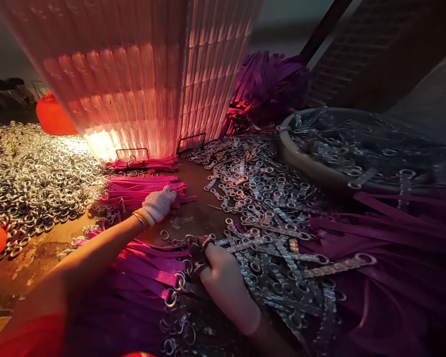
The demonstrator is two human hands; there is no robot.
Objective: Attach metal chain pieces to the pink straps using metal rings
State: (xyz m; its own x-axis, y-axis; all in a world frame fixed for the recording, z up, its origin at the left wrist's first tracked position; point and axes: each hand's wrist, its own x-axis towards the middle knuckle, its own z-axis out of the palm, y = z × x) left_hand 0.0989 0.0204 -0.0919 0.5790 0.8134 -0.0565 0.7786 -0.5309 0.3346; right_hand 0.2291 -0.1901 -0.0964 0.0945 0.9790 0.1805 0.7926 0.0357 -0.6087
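My left hand, in a white dotted knit glove, is closed at the right ends of a row of pink straps; its fingertips are partly hidden. My right hand, in a pale glove, has its fingers curled around a dark piece whose kind I cannot make out. Left of that hand, more magenta straps lie in a bundle with metal rings at their ends. Metal strips with ringed ends are heaped to the right.
Translucent ribbed panels stand at the back, lit from behind. A pile of metal rings spreads left, near an orange-red lamp-like shade. At right, a round tub holds metal strips, with purple straps in front.
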